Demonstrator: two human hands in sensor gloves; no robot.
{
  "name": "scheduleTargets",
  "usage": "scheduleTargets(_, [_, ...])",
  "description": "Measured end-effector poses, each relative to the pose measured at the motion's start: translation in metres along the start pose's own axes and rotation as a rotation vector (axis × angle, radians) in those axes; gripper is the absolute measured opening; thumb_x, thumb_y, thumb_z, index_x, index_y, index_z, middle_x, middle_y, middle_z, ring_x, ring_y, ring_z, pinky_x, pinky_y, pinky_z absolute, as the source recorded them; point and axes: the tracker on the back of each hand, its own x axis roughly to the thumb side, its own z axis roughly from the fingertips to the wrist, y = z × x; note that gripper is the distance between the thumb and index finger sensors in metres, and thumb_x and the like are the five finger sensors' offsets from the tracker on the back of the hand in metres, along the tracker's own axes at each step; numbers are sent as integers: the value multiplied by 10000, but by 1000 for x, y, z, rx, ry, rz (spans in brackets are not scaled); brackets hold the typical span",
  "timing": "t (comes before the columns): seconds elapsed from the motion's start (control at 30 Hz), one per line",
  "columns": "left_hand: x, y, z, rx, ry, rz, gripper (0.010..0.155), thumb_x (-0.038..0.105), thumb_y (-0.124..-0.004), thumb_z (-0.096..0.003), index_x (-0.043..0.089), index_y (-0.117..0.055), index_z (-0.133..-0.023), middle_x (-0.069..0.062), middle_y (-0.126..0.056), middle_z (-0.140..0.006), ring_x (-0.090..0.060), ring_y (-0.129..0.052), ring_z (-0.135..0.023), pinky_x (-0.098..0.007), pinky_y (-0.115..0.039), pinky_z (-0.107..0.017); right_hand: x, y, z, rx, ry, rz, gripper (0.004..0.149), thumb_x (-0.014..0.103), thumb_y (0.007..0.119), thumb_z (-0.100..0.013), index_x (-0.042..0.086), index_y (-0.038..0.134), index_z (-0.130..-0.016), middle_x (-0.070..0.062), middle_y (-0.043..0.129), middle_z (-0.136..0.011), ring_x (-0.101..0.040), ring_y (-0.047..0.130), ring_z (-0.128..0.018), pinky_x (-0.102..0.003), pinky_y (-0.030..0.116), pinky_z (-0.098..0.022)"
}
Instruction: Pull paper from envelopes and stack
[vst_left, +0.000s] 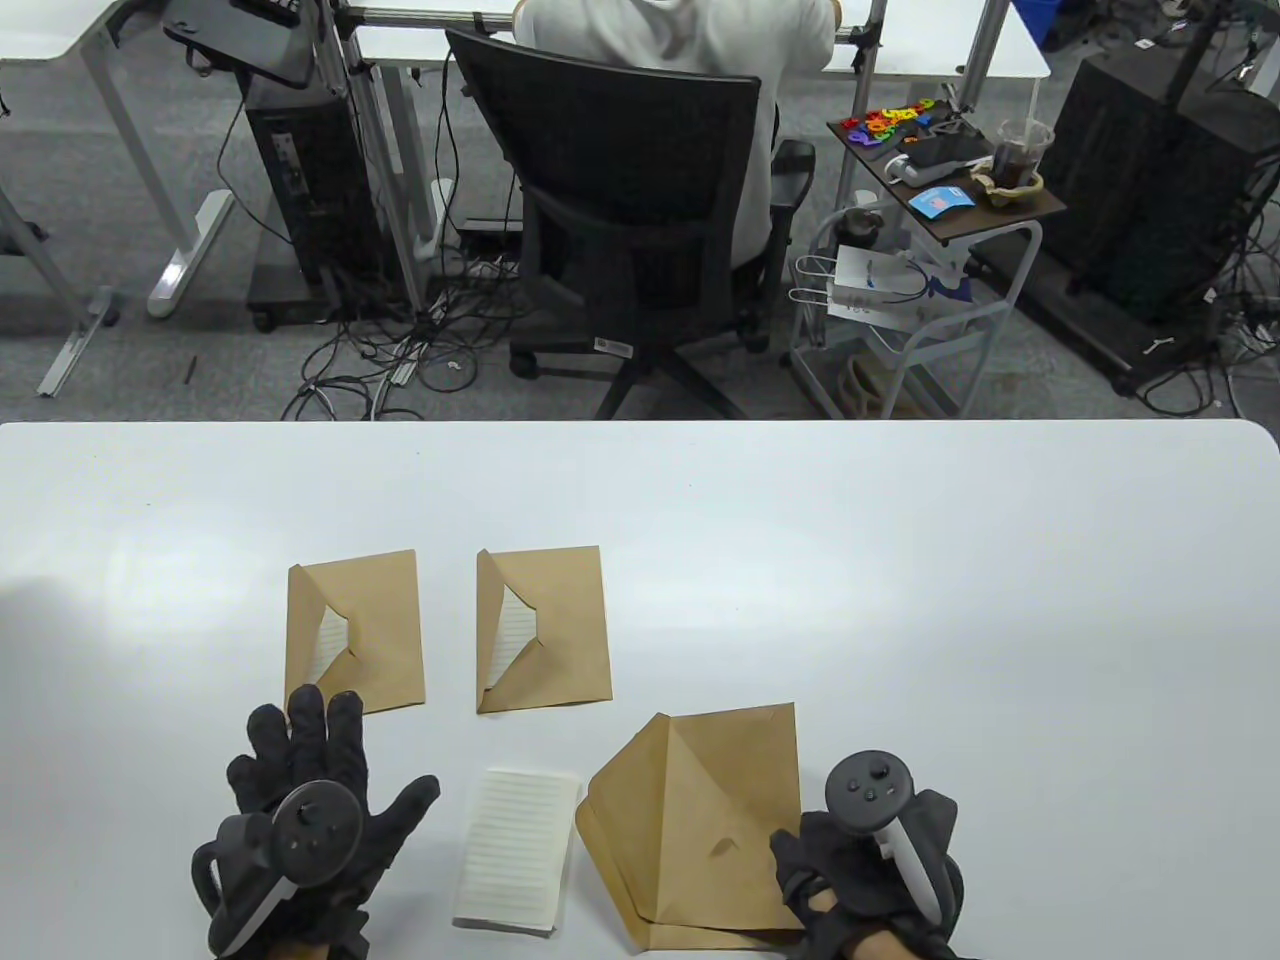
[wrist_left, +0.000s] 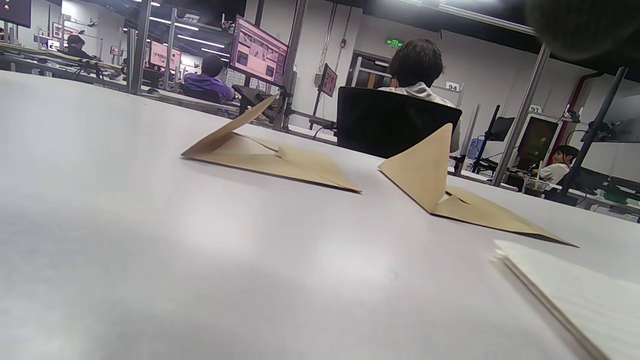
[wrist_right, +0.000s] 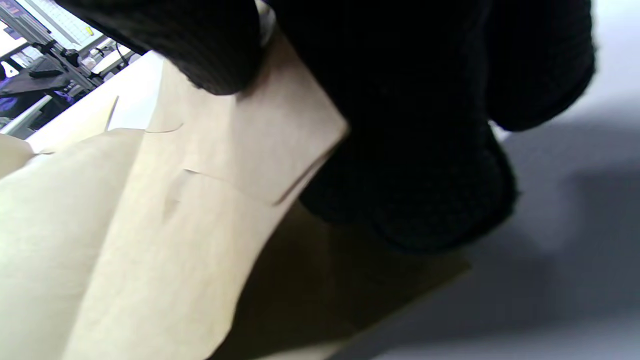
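Note:
Two brown envelopes lie on the white table with flaps raised and lined paper showing inside: the left one (vst_left: 355, 632) (wrist_left: 270, 157) and the middle one (vst_left: 545, 628) (wrist_left: 450, 192). A folded lined paper (vst_left: 515, 850) (wrist_left: 575, 295) lies flat near the front edge. To its right a larger opened brown envelope (vst_left: 700, 825) (wrist_right: 165, 210) lies with its flap up. My right hand (vst_left: 860, 870) grips this envelope at its lower right corner; gloved fingers (wrist_right: 425, 150) curl over its edge. My left hand (vst_left: 305, 790) lies flat with fingers spread, just below the left envelope, holding nothing.
The table's far edge (vst_left: 640, 425) runs across the middle of the table view. Beyond it a person sits in a black office chair (vst_left: 640, 230), with a small cart (vst_left: 940, 190) to the right.

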Motion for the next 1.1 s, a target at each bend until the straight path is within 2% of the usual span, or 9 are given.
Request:
scheduleTargets(0.23, [1,-2,-1,-14,-9,4,1061,810,-684,-457,208,-222,-1199,-120,-161,-1229,-529,-125,-1114,-751,-261,-728,-5,-5,-2,-69,50,54,541,373,874,-403,-16,862,-779,-174,1107,-429,-342,1119,-227,-548,876,-321])
scheduleTargets(0.53, [3,-3,-1,-26,-12,3,1062,810,-684,-456,206,-224,-1199,-120,-163,-1229,-530,-131,-1114,-749,-265,-730,-10,-18,-2,-128,66,35,553,377,875,-402,-15,855,-792,-195,1099,-454,-364,1113,-245,-566,864,-329])
scheduleTargets(0.67, [4,-5,-2,-36,-7,10,1059,809,-683,-457,208,-225,-1198,-119,-165,-1230,-531,-133,-1115,-748,-267,-730,-11,-26,2,-226,46,8,601,422,844,-405,25,803,-854,-202,1063,-573,-392,1092,-359,-598,823,-395])
scheduleTargets(0.77, [5,-5,-2,-41,-11,-1,1061,810,-682,-458,205,-223,-1199,-120,-164,-1229,-531,-133,-1114,-748,-267,-730,-8,-31,11,-379,-39,-37,654,451,829,-394,52,748,-906,-210,1016,-687,-424,1056,-497,-634,780,-462])
scheduleTargets(0.8, [5,-6,-1,-40,-11,-1,1061,810,-682,-458,206,-222,-1199,-120,-164,-1230,-531,-133,-1114,-749,-267,-730,-5,-33,15,-436,-109,-60,667,460,822,-396,78,719,-932,-196,984,-753,-431,1029,-577,-649,751,-502])
scheduleTargets(0.87, [6,-7,-1,-46,-11,1,1061,810,-682,-457,206,-223,-1199,-121,-164,-1230,-529,-135,-1116,-749,-266,-731,-2,-35,24,-525,-159,-81,693,474,809,-401,117,657,-975,-184,893,-878,-442,948,-727,-677,693,-566])
scheduleTargets(0.97, [7,-7,-2,-51,-15,-9,1063,812,-681,-456,205,-223,-1199,-120,-169,-1230,-530,-144,-1118,-750,-271,-730,3,-39,35,-593,-287,-118,764,522,776,-403,193,514,-1040,-137,623,-1086,-448,635,-1006,-697,487,-704])
scheduleTargets(1.1, [7,-9,-2,-66,-15,2,1062,815,-678,-454,210,-224,-1199,-118,-174,-1232,-530,-163,-1125,-752,-276,-732,6,-42,45,-700,-374,-35,822,605,671,-378,287,370,-1074,-61,320,-1183,-433,271,-1110,-696,231,-746])
